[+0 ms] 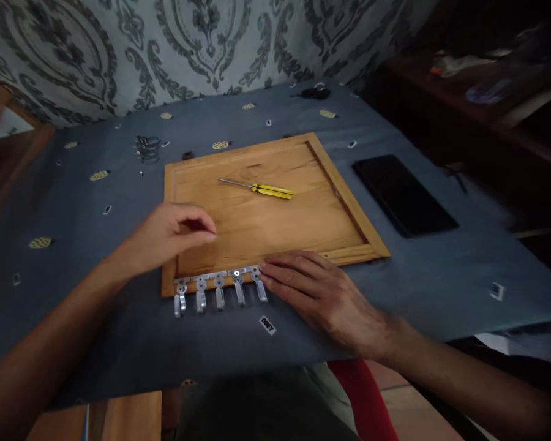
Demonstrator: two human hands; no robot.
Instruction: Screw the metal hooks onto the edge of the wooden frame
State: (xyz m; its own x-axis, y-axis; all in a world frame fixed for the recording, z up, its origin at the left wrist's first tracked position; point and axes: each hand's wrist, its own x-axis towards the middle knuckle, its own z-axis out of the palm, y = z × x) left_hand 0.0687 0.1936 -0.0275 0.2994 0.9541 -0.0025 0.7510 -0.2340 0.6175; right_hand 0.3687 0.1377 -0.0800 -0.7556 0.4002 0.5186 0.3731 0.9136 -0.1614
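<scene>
A wooden framed panel (275, 223) lies on the cloth-covered table. Along its near edge runs a metal hook rail (219, 280), its several hooks hanging over toward me. Over the panel's left part is my left hand (179, 229), thumb and index fingertip pinched together; whatever is between them is too small to make out. My right hand (321, 294) rests at the rail's right end, fingers stretched out along the near edge and touching the last hook. A yellow-handled screwdriver (272, 192) lies on the panel, its shaft pointing left.
A dark phone-like slab (404, 195) lies right of the panel. Left of the panel are a dark coiled item (147, 149) and a tiny metal piece (141, 174). A black object (316, 92) sits at the far edge. Patterned curtain (202, 43) hangs behind the table.
</scene>
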